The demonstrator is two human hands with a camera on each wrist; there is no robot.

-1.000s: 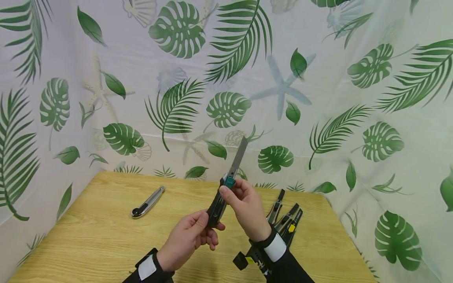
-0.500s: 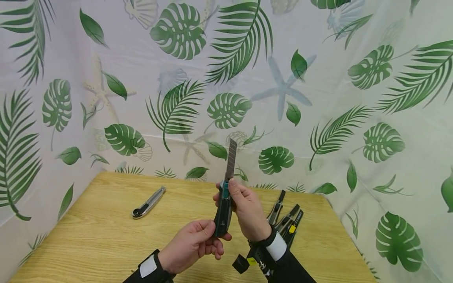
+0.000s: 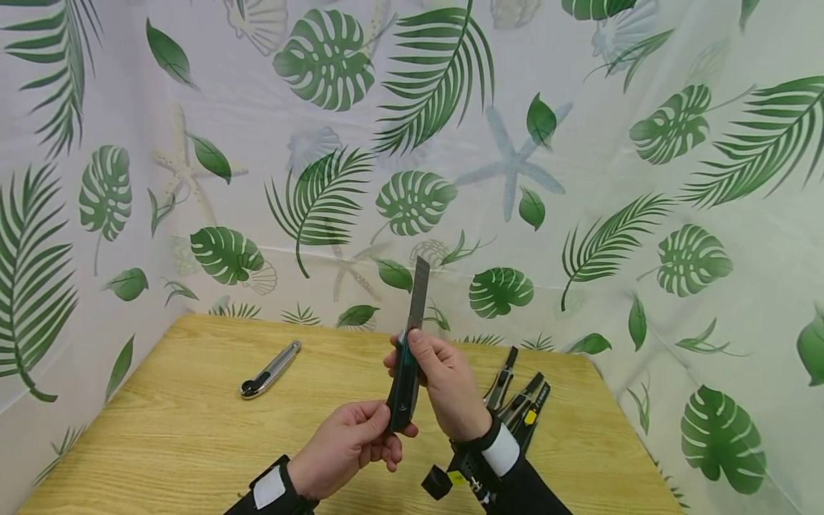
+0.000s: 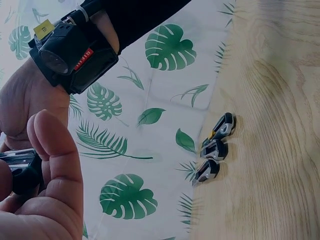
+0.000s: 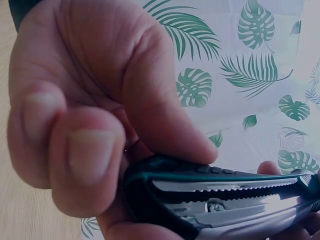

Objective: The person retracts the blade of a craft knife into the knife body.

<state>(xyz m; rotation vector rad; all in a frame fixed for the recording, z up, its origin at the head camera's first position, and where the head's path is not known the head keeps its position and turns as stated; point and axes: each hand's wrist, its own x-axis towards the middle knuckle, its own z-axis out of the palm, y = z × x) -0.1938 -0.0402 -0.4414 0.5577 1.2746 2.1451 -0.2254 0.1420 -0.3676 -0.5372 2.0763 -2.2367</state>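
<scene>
Both hands hold up a black and teal utility knife [image 3: 403, 390] above the table, its long segmented blade [image 3: 419, 286] pointing upward. My left hand [image 3: 347, 447] pinches the butt of the handle between thumb and fingers. Higher up, my right hand [image 3: 450, 386] grips the handle, thumb lying along the front near the teal slider. The right wrist view shows the handle's toothed metal channel and my left hand [image 5: 95, 90] at the butt end. Seen from the left wrist, the curled left fingers [image 4: 57, 165] hide most of the knife.
A silver snap-off utility knife [image 3: 270, 370] lies on the wooden table [image 3: 161, 443] to the left. Three more utility knives [image 3: 533, 411] lie at the right, partly behind the right wrist. A leaf-printed curtain [image 3: 412, 143] closes off the back and sides.
The knife has swung from leaning right to nearly upright and turned, so the blade's scored face shows. The right thumb has shifted over to the handle's right side. The left hand has moved slightly down and right.
</scene>
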